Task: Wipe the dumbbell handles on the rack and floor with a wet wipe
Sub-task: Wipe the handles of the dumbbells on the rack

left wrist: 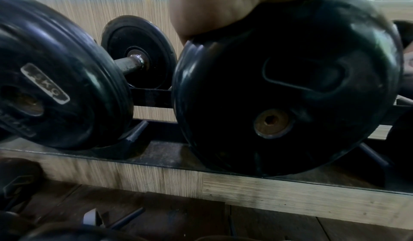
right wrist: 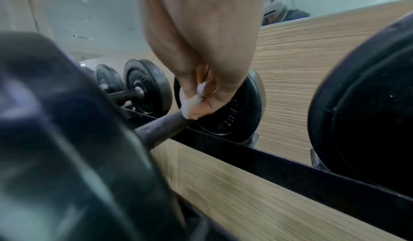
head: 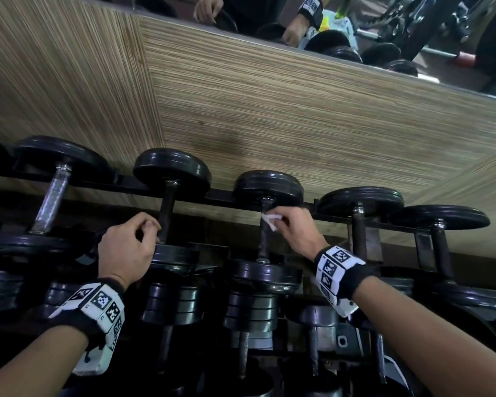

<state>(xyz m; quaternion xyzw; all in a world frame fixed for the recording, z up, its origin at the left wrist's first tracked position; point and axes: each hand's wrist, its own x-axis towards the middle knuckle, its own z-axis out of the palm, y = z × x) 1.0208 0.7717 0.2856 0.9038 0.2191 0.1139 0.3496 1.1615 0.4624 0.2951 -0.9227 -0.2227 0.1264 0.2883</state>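
Right hand: the right hand [head: 292, 229] pinches a small white wet wipe [head: 270, 220] against the far end of a dumbbell handle [head: 264, 236], just below the far plate [head: 268, 187], likely to rub the bar lengthwise.
Left hand: the left hand [head: 129, 249] has its fingers curled over the near plate [head: 175, 257] of the neighbouring dumbbell, holding nothing else, apparently bracing.
Rack: the rack [head: 221, 200] carries the dumbbells side by side along its top tier, handles running front to back.
Room: plates bound each bar at both ends; neighbouring dumbbells sit near, so sideways room looks tight.
Wall: a wood-grain wall [head: 298, 124] stands close behind the rack's rear edge.
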